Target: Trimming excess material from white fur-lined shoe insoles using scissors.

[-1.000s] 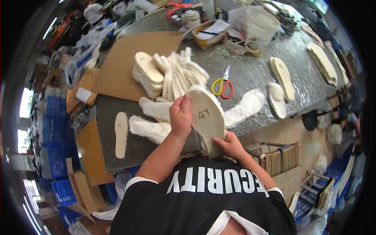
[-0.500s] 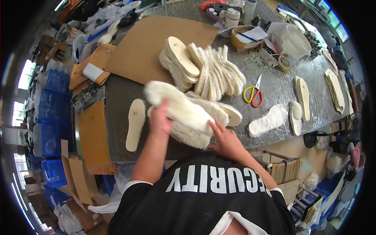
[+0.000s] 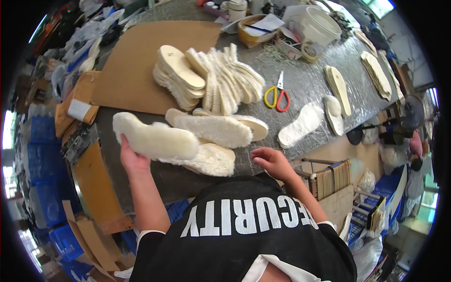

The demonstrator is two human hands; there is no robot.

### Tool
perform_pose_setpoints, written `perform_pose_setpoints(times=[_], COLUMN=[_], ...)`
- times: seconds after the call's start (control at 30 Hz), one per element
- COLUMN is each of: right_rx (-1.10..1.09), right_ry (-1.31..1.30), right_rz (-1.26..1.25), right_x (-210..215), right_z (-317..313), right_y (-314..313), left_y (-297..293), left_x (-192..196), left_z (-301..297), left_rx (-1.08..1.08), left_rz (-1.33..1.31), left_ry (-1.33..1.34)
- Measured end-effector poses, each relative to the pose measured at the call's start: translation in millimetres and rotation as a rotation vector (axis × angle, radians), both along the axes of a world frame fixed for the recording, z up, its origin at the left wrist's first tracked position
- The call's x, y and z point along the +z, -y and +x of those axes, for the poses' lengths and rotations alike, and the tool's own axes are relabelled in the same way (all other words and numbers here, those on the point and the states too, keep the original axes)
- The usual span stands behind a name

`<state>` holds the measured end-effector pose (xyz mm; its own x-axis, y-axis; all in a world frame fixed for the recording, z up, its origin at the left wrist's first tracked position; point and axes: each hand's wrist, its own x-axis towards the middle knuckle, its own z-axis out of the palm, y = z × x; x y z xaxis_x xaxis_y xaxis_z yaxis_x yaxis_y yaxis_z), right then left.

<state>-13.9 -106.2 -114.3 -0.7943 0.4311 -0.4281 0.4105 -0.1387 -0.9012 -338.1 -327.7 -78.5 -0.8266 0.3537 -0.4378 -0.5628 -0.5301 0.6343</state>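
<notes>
My left hand (image 3: 135, 159) is closed round the edge of a fluffy cream insole (image 3: 157, 141), which is held out to the left with its fleece face up. My right hand (image 3: 274, 163) is apart from it, near the table's front edge, with its fingers loosely bent and nothing visible in them. Between the hands lie a fleecy insole (image 3: 213, 160), partly covered by the held one, and another fleecy insole (image 3: 216, 130) just beyond. A smooth-faced insole (image 3: 257, 128) sticks out from behind that one. Further back are a pile of insoles (image 3: 181, 70) and a leaning row of insoles (image 3: 232, 82).
Scissors (image 3: 277, 96) with one yellow and one red handle lie right of the row. White insoles (image 3: 303, 124) are spread at the right. A brown board (image 3: 136, 61) covers the back left. A basin (image 3: 256, 33) and a white bucket (image 3: 319, 23) stand at the back.
My right hand has let go of the fluffy insole and is apart from it. My left hand has carried the insole to the left. The whole view has shifted slightly.
</notes>
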Motion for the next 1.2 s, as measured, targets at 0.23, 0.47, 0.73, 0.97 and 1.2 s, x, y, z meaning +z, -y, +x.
perform_pose_setpoints(times=[0.23, 0.47, 0.73, 0.97, 1.2], right_rx=[0.228, 0.087, 0.068, 0.098, -0.091], right_ry=[-0.073, 0.066, 0.021, -0.312, -0.457], right_rz=[0.067, 0.093, 0.061, -0.065, -0.271], right_x=[2, -15, -17, -1, 10], right_z=[2, 30, 43, 15, 3], right_y=[20, 9, 5, -3, -23], left_y=[-56, -48, -99, -163, -199], left_x=[-19, 26, 68, 40, 9], left_z=[20, -14, 25, 100, 155], left_rx=[-0.271, -0.473, -0.978, -0.916, -0.869], left_rz=[-0.171, -0.691, -0.852, -0.602, -0.233], left_ry=[-0.119, -0.861, -1.146, -1.069, -0.683])
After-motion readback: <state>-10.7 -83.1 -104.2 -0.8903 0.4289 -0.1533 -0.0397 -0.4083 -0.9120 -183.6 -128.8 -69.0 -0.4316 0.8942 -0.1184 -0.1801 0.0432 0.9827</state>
